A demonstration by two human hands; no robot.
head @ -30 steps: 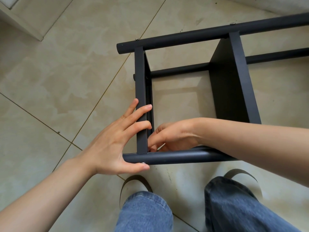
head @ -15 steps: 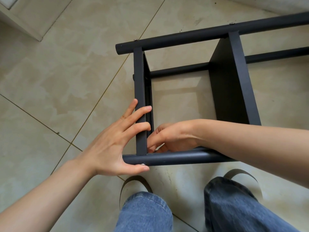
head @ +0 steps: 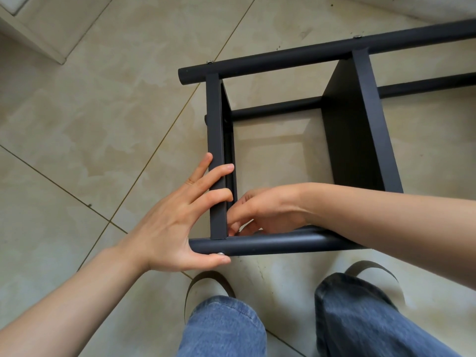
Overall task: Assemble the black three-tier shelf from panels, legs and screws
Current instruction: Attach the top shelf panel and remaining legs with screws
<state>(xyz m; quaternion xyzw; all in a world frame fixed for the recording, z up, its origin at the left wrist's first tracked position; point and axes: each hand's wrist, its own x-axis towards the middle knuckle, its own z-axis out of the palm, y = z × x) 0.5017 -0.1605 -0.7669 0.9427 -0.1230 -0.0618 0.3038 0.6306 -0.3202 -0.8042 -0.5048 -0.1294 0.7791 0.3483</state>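
Observation:
The black shelf frame lies on its side on the tiled floor. Its end panel [head: 215, 130] runs between the far leg [head: 283, 59] and the near leg [head: 283, 244]. A second panel [head: 360, 140] stands further right. My left hand [head: 167, 228] lies with straight fingers across the end panel's edge, and its thumb presses under the near leg beside a silver screw head [head: 220, 253]. My right hand [head: 268, 210] reaches inside the frame. Its curled fingertips pinch at the inner corner where panel meets leg. What they hold is hidden.
My legs in blue jeans [head: 224, 328] and my shoes stand just in front of the near leg. A pale raised ledge [head: 31, 29] sits at the top left. Two screw heads [head: 210, 61] show on the far leg. The frame runs out of view to the right.
Both hands stay where they were; only my right fingertips have shifted slightly at the corner. The frame has not moved.

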